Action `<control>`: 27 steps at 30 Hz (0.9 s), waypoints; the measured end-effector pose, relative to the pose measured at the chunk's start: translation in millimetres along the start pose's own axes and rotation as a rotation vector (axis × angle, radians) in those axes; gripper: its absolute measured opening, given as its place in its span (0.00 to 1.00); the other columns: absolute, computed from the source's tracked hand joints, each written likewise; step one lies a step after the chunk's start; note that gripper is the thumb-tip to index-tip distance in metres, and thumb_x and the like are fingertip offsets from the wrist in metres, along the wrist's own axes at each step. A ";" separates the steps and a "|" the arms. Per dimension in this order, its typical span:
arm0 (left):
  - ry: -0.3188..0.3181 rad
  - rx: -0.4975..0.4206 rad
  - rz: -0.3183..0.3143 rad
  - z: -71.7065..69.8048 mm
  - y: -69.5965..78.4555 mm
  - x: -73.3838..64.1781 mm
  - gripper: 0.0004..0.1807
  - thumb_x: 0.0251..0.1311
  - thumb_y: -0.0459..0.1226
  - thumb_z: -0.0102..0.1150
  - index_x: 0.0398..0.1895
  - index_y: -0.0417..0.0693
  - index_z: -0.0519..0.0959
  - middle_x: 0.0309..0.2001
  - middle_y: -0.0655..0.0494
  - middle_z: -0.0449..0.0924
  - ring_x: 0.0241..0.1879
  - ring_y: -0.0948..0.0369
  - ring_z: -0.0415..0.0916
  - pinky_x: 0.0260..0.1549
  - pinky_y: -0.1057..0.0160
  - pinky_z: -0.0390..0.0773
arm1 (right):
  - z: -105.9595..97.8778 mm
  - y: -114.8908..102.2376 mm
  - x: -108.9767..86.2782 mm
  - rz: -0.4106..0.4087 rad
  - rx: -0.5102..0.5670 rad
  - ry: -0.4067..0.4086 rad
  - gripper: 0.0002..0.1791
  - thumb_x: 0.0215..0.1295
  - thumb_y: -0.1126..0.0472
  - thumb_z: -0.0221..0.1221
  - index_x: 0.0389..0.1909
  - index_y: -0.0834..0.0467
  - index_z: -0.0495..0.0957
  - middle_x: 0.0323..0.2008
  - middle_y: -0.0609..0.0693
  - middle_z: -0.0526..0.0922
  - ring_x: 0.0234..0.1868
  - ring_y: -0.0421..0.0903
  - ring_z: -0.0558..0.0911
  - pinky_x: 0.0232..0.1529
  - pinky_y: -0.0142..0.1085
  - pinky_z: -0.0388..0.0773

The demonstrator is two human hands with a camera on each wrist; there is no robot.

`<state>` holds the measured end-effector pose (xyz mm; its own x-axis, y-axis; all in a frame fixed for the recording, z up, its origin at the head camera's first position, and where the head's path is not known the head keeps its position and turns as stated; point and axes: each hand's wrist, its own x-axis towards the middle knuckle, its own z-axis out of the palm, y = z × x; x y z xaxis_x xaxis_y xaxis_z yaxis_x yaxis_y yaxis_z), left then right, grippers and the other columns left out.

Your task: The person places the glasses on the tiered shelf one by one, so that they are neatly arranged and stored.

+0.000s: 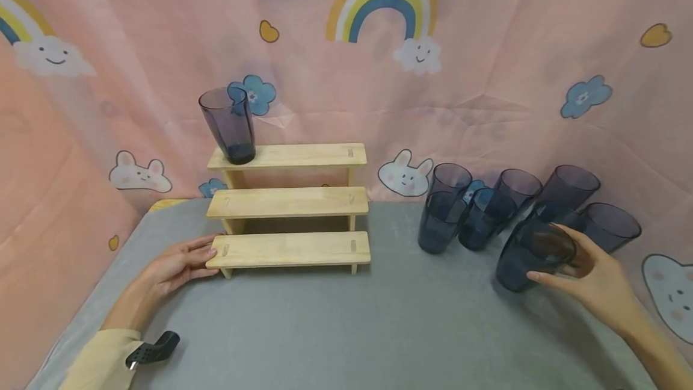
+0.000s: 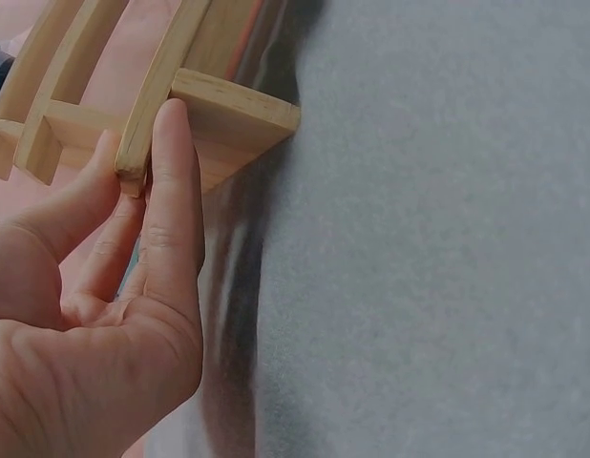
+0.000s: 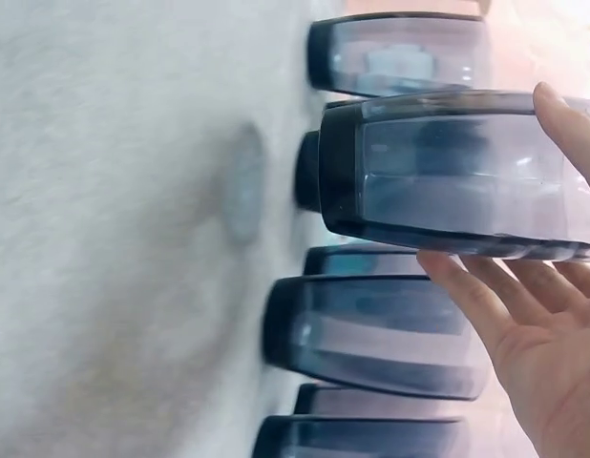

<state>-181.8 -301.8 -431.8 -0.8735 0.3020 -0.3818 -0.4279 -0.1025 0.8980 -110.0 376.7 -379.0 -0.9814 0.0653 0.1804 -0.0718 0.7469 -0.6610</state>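
Note:
A three-tier wooden step shelf [image 1: 289, 251] stands on the grey cloth. My left hand [image 1: 175, 263] holds the left end of its lowest board [image 2: 157, 105], thumb on one side and fingers on the other. One dark tinted glass [image 1: 230, 128] sits upright at the left of the top tier. On the right, my right hand [image 1: 598, 278] grips another tinted drinking glass [image 1: 533, 257] between thumb and fingers. This glass is tilted, and its base [image 3: 341, 172] appears lifted off the cloth in the right wrist view.
Several more tinted glasses [image 1: 441, 224] are grouped upright behind the held one, close to the pink printed backdrop [image 1: 487, 77]. A grey cloth [image 1: 325, 330] covers the tabletop. A black band [image 1: 154, 351] is on the left sleeve.

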 end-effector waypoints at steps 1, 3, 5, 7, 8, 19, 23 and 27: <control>-0.001 -0.001 0.000 0.2 0.5 0.1 0.43 0.70 0.33 0.54 0.77 0.33 0.38 0.47 0.58 0.78 0.46 0.61 0.80 0.48 0.57 0.81 | -0.9 -2.1 1.0 0.000 -0.002 0.012 0.54 0.52 0.55 0.75 0.77 0.46 0.53 0.58 0.41 0.73 0.52 0.25 0.71 0.44 0.21 0.75; -0.005 -0.001 0.001 0.6 1.1 0.2 0.43 0.70 0.33 0.54 0.77 0.33 0.38 0.48 0.57 0.78 0.46 0.61 0.80 0.48 0.57 0.81 | -2.6 -7.6 3.3 0.004 -0.003 0.024 0.54 0.53 0.54 0.74 0.77 0.45 0.53 0.60 0.45 0.73 0.52 0.29 0.72 0.46 0.21 0.74; -0.010 -0.002 0.004 0.7 1.1 0.4 0.43 0.71 0.32 0.54 0.76 0.32 0.37 0.47 0.57 0.78 0.46 0.61 0.81 0.47 0.58 0.82 | -5.1 -12.2 6.0 0.003 -0.011 0.033 0.54 0.53 0.54 0.74 0.77 0.45 0.53 0.60 0.51 0.71 0.51 0.31 0.71 0.46 0.22 0.74; -0.020 -0.007 0.006 0.6 0.7 0.4 0.43 0.71 0.32 0.53 0.76 0.32 0.37 0.47 0.57 0.78 0.46 0.61 0.81 0.47 0.58 0.82 | -8.2 -17.3 9.1 -0.009 -0.005 0.035 0.53 0.53 0.55 0.74 0.77 0.45 0.53 0.59 0.51 0.71 0.50 0.33 0.72 0.45 0.22 0.75; -0.025 -0.009 0.006 0.6 0.6 0.4 0.42 0.71 0.32 0.52 0.76 0.32 0.36 0.47 0.57 0.79 0.46 0.61 0.81 0.47 0.58 0.82 | -10.0 -19.8 10.6 -0.018 0.001 0.037 0.53 0.53 0.56 0.74 0.77 0.46 0.53 0.58 0.47 0.71 0.49 0.33 0.73 0.44 0.21 0.75; -0.035 -0.009 0.018 -0.2 -1.2 0.4 0.42 0.71 0.31 0.52 0.76 0.32 0.36 0.48 0.58 0.79 0.47 0.61 0.80 0.47 0.57 0.82 | -22.8 -47.8 28.7 -0.067 -0.006 0.016 0.52 0.53 0.56 0.74 0.76 0.48 0.55 0.53 0.36 0.72 0.44 0.20 0.70 0.36 0.15 0.73; -0.035 -0.015 0.018 0.7 -2.2 2.0 0.42 0.71 0.31 0.51 0.76 0.32 0.36 0.48 0.57 0.78 0.47 0.61 0.80 0.48 0.57 0.81 | -24.6 -58.3 35.7 -0.101 0.022 -0.011 0.52 0.54 0.58 0.73 0.76 0.49 0.54 0.50 0.22 0.71 0.46 0.21 0.72 0.37 0.15 0.72; -0.008 -0.004 0.021 -0.5 -1.6 1.4 0.41 0.72 0.31 0.51 0.76 0.32 0.38 0.48 0.58 0.77 0.47 0.61 0.80 0.47 0.57 0.82 | -23.8 -72.8 44.5 -0.064 -0.013 -0.008 0.52 0.55 0.53 0.73 0.77 0.45 0.53 0.55 0.35 0.72 0.44 0.20 0.71 0.38 0.24 0.79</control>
<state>-182.5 -301.6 -433.9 -0.8805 0.3069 -0.3614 -0.4107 -0.1130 0.9047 -144.2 341.0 -305.6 -0.9764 0.0118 0.2156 -0.1320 0.7578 -0.6390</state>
